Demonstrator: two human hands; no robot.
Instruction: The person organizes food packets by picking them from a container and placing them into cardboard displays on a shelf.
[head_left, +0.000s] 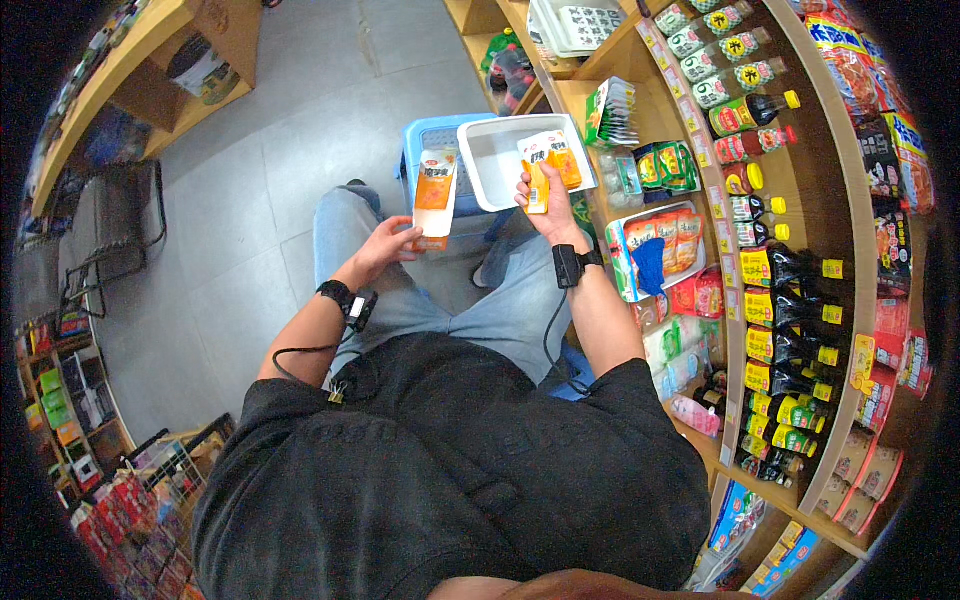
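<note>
My left hand (390, 244) grips the lower end of an orange-and-white snack carton (435, 196), which is held upright above my knees. In my right hand (549, 193) is an orange-and-white snack packet (535, 169), with the fingers wrapped around its lower half. That hand is over the near right side of a white plastic tub (471, 169). Another orange snack packet (566, 169) shows just behind the held one, at the tub's right side. Beneath the tub is a blue plastic stool (415, 139), partly covered by the tub and the carton.
To the right, wooden shelves (787, 480) carry sauce bottles (772, 345) and bagged goods. A white tray of red packets (667, 244) with a blue cloth (649, 266) sits on the lower shelf. At left are a folding chair (112, 232) and a wooden shelf unit (161, 112).
</note>
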